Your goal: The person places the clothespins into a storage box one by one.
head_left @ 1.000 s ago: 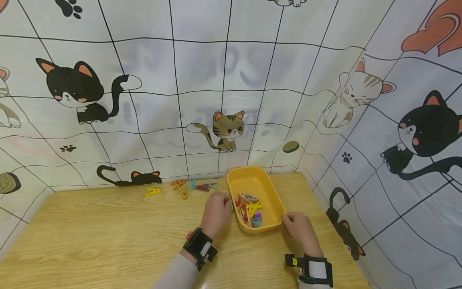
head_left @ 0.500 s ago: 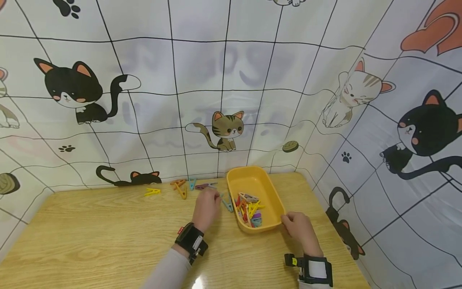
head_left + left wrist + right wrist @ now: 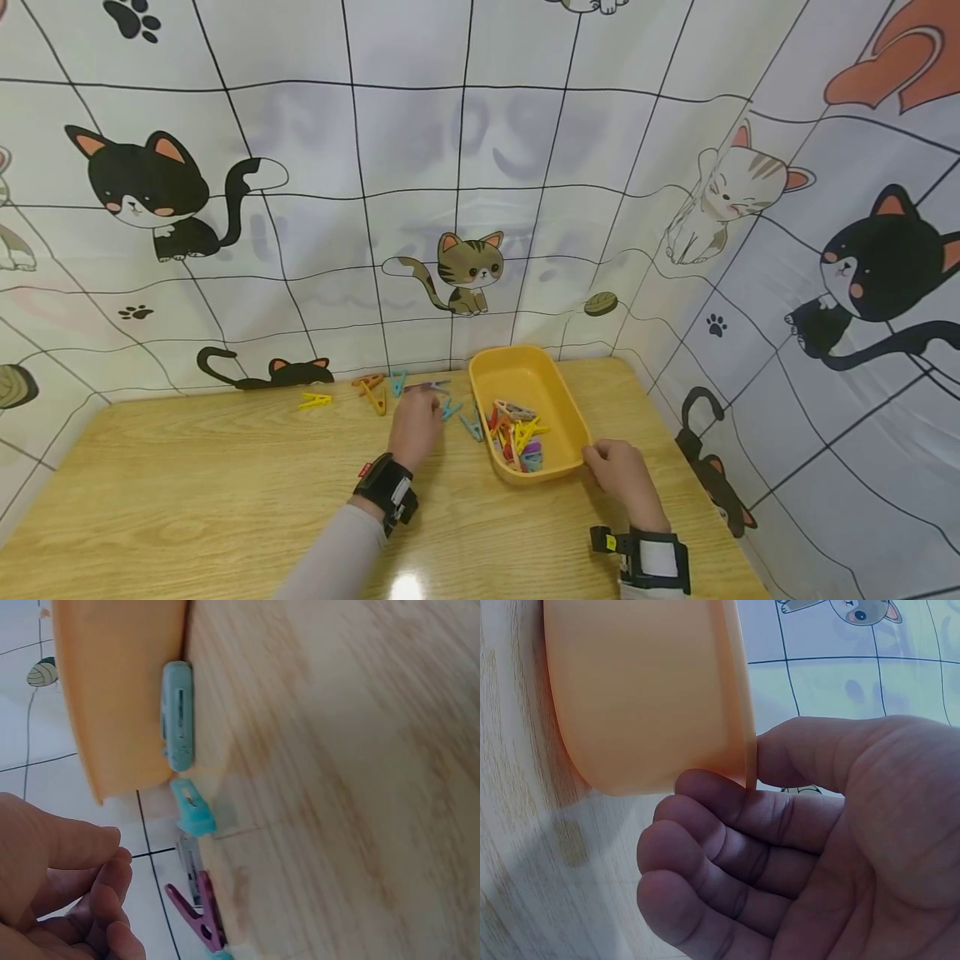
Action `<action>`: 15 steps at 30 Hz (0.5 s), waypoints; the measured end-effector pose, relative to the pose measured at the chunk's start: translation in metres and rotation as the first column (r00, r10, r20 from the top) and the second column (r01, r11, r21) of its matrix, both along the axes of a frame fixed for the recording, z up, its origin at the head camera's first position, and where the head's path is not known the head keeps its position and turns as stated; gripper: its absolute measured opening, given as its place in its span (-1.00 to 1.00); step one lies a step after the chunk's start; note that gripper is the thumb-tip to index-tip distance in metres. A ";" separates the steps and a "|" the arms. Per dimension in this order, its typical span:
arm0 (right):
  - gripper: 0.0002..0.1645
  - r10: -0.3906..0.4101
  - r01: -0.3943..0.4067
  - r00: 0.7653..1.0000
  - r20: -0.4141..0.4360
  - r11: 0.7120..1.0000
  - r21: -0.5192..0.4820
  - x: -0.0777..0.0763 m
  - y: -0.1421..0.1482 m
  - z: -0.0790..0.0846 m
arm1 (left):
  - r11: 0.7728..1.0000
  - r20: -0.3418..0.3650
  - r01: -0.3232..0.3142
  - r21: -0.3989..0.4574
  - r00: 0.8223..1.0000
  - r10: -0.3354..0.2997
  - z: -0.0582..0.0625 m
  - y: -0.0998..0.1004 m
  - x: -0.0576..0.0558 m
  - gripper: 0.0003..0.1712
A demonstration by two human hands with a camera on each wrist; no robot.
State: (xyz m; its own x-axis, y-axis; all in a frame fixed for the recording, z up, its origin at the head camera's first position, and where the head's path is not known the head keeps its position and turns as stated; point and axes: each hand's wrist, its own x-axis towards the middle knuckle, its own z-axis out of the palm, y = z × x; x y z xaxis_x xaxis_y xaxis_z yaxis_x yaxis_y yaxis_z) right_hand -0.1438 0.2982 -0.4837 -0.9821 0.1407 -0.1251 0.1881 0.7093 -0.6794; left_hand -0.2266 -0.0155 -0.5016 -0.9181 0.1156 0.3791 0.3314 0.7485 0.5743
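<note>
My left hand (image 3: 415, 427) is over the table, left of a yellow plastic basket (image 3: 553, 404). Its fingers curl loosely, thumb tip near the index fingertip, and nothing shows between them in the left wrist view. Just beyond it lie a purple clothespin (image 3: 201, 919) and a greyish one, partly hidden by the hand in the head view. Two blue-green clothespins, one nearer the hand (image 3: 450, 409) and one by the basket wall (image 3: 472, 427), sit to its right. My right hand (image 3: 621, 473) pinches the basket's near right rim between thumb and index finger. Several mixed-colour clothespins (image 3: 517, 433) fill the basket's near left part.
Along the table's back edge lie a yellow clothespin (image 3: 316, 400), an orange one (image 3: 367, 381), a yellow-orange one (image 3: 376, 398) and a light blue one (image 3: 398, 383). A cat-printed cloth (image 3: 330, 225) hangs behind and to the right of the wooden table (image 3: 225, 483).
My left hand has moved left from the basket's side, uncovering two blue-green clothespins, and now overlaps the purple one. My right hand keeps its hold on the rim.
</note>
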 end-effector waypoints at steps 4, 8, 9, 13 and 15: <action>-0.63 -0.005 0.005 1.000 0.003 1.000 -0.003 0.001 0.000 0.000 | 1.000 0.024 0.003 -0.018 1.000 -0.002 -0.003 -0.002 -0.003 -0.63; -0.63 -0.012 0.012 1.000 0.014 1.000 -0.008 0.001 -0.001 0.001 | 1.000 0.050 0.021 -0.018 0.999 -0.020 -0.006 -0.003 -0.008 -0.49; -0.63 -0.012 0.013 1.000 0.015 1.000 -0.008 0.001 -0.001 0.001 | 1.000 0.057 0.024 -0.020 0.998 -0.023 -0.007 -0.003 -0.010 -0.47; -0.63 -0.011 0.011 1.000 0.015 1.000 -0.008 0.001 -0.001 0.001 | 0.999 0.069 0.011 -0.047 0.998 -0.008 -0.012 -0.002 -0.019 -0.48; -0.63 -0.011 0.011 1.000 0.013 1.000 -0.007 0.001 0.000 0.000 | 0.999 0.080 0.001 -0.055 0.997 0.004 -0.013 -0.001 -0.023 -0.46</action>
